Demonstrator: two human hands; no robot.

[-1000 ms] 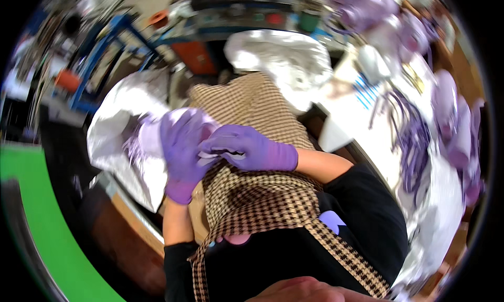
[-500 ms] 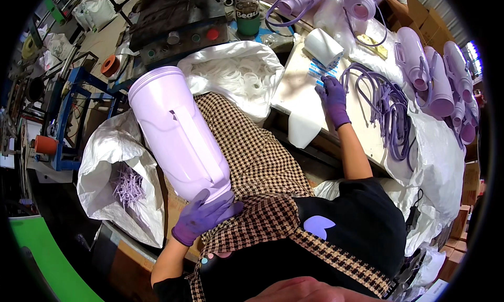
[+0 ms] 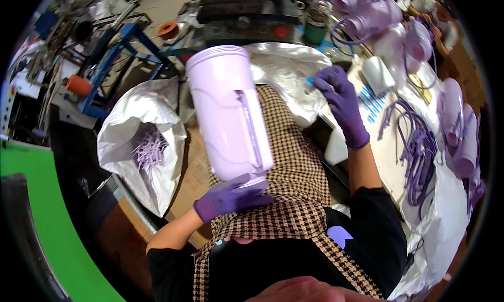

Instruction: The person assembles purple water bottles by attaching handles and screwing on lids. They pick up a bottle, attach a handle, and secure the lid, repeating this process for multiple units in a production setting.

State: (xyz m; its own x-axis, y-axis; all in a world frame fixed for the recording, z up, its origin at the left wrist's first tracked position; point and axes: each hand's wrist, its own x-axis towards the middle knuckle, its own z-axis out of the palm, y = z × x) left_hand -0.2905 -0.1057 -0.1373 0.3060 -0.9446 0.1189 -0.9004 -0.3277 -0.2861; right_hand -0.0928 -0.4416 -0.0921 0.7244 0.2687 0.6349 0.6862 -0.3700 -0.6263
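Note:
A large lilac plastic jug [image 3: 223, 113] lies across my lap, its wide threaded end away from me. Its narrow neck rests in my left hand [image 3: 231, 197], gloved in purple, with the fingers curled round it. A long handle runs along the jug's right side. My right hand [image 3: 342, 102], also in a purple glove, is raised right of the jug, over the table's left edge. Its fingertips pinch a small blue piece [image 3: 310, 80], whose kind I cannot make out. Several blue strips [image 3: 371, 105] lie on the white tabletop beside that hand.
A white sack [image 3: 121, 123] with lilac shavings stands at left; another pale sack [image 3: 278, 55] lies beyond my lap. A white roll [image 3: 378, 75], purple straps [image 3: 417, 150] and more lilac jugs [image 3: 464, 144] are at right. A machine [image 3: 241, 18] stands ahead.
My right hand has lifted off the blue strips and moved toward the jug, a small blue piece in its fingertips. The jug has turned more upright in view, and the view has shifted.

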